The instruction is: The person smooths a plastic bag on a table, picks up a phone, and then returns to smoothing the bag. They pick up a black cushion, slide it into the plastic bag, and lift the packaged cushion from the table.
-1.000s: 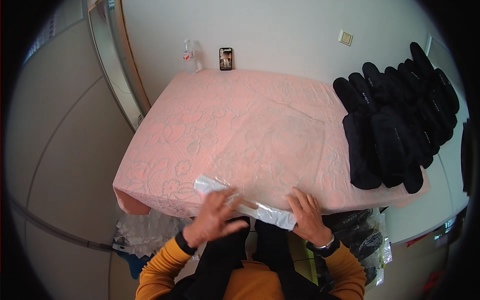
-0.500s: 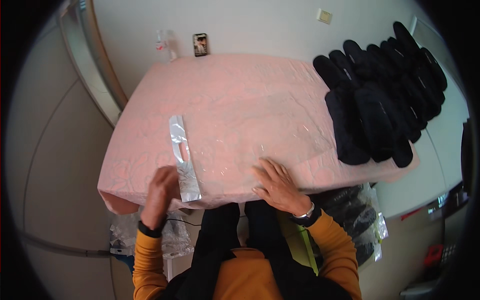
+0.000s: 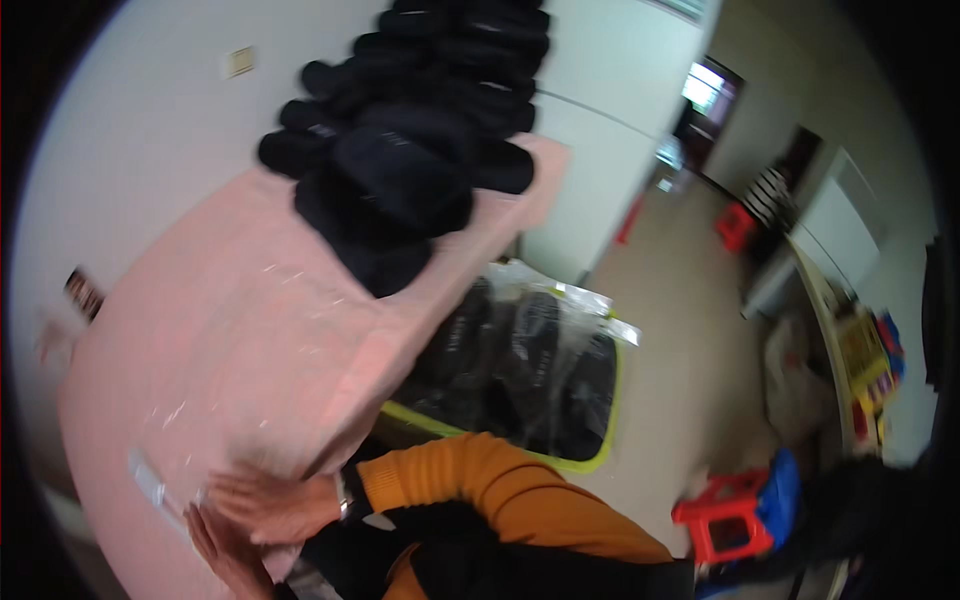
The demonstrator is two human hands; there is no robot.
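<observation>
Pink-covered bench (image 3: 220, 230): many black pieces (image 3: 400, 170) heaped unbagged, others already bagged in a green-rimmed bin (image 3: 612, 400).
One clear bag (image 3: 230, 390) lies flat on the bench, seemingly unfilled; the right hand (image 3: 275, 500) spreads over its near part, the left hand (image 3: 225, 550) just beside, its grip too blurred to tell.

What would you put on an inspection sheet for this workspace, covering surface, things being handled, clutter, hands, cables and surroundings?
Surface: pink cloth, draped over table.
Things handled: clear bag with pale strip at one end, lying on cloth.
Clutter: piled black items; phone by wall.
Hands: right hand and left hand close together near strip, blurred; grip unclear.
Cables: nothing seen.
Surroundings: green-rimmed container of bagged black items; red stool.
</observation>
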